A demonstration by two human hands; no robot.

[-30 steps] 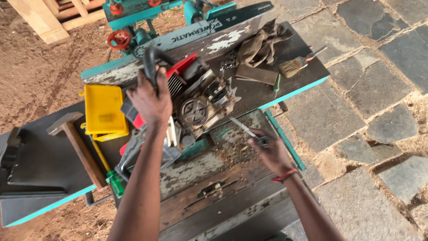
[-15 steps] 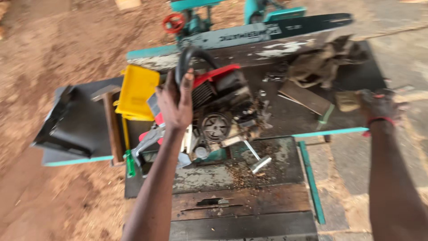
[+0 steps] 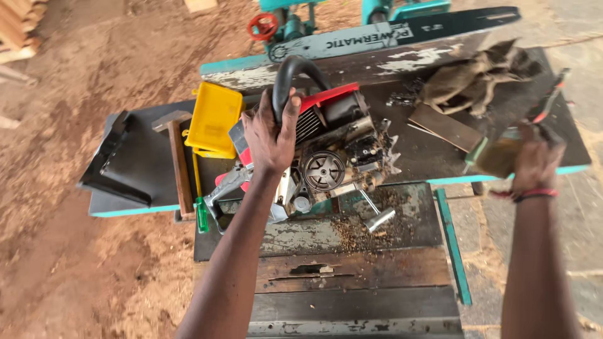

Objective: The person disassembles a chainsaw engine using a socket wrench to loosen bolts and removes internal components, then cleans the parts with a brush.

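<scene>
Counter (image 3: 144,160): dark worn top with a teal edge, standing on a sawdust floor (image 3: 81,251); stone paving to the right. A lower scuffed bench (image 3: 352,282) juts toward the camera, littered with chips.

Guide bar (image 3: 402,34): long, grey-teal with white lettering, lying across the far edge.

Chainsaw body (image 3: 339,154): red and black, cover off, clutch drum exposed, mid-counter near the front edge. Left hand (image 3: 269,135) is wrapped tight around its black loop handle (image 3: 286,72).

Rag (image 3: 477,78): brown, crumpled, far right corner.

Yellow plastic case (image 3: 213,119): rectangular, just left of the saw, beside a wooden-handled hammer (image 3: 179,157). Black angled cover (image 3: 116,160) is at the left end.

Right hand (image 3: 534,160) is clasped on a brush (image 3: 496,157) at the counter's right front edge, blurred.

Green-handled screwdriver (image 3: 201,210) hangs over the front edge. Open room on the far-right strip only.
</scene>
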